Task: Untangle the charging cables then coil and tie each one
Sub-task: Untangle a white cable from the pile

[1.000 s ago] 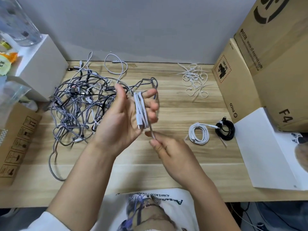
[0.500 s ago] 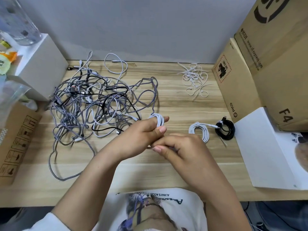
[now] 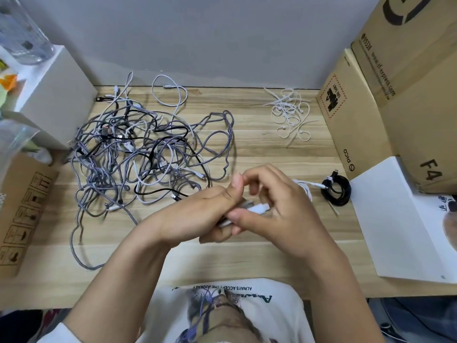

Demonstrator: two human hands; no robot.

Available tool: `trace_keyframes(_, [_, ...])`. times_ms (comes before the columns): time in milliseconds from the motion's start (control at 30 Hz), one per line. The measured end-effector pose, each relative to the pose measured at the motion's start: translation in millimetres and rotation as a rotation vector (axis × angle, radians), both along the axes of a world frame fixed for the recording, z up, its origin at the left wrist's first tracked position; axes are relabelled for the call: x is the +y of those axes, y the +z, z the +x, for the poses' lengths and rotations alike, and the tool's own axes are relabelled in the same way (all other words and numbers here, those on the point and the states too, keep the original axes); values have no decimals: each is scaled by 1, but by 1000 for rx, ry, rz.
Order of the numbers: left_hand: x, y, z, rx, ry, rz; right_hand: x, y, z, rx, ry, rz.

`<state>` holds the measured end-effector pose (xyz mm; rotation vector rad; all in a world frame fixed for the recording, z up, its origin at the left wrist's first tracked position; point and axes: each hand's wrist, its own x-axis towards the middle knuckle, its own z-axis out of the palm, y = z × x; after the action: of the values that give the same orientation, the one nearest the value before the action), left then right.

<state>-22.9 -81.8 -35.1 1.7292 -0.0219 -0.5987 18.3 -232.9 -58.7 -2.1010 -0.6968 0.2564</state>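
**Both hands closed on a white cable over the desk**

Wooden desk [image 3: 247, 149] ran wall to front edge. Stacked cardboard boxes [image 3: 395, 95] stood at the far right, with a flat white box [image 3: 395, 219] lying in front of them. A white block [image 3: 57, 95] sat at the far left corner, and another cardboard box [image 3: 22, 214] lay below it.

Tangle of grey braided, black and white cables [image 3: 138, 154] was spread across the left half of the desk, one grey loop trailing toward the front edge. A loose heap of white ties [image 3: 290, 115] lay at the back right.

Left hand [image 3: 197, 216] and right hand [image 3: 279, 209] were together at centre, fingers touching, both curled around a bunched white cable [image 3: 257, 208]; only a short stretch showed between the fingers.

A coiled black cable [image 3: 336, 191] lay beside the flat white box. A coiled white cable [image 3: 305, 186] lay just left of it, mostly hidden behind the right hand.
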Motion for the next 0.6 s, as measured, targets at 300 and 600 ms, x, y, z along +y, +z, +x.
trace_keyframes(300, [-2, 9, 15, -19, -32, -164, 22, -4, 6, -6, -16, 348])
trace_keyframes(600, [-13, -9, 43, -254, 676, -139, 47, -9, 30, -343, -329, 305])
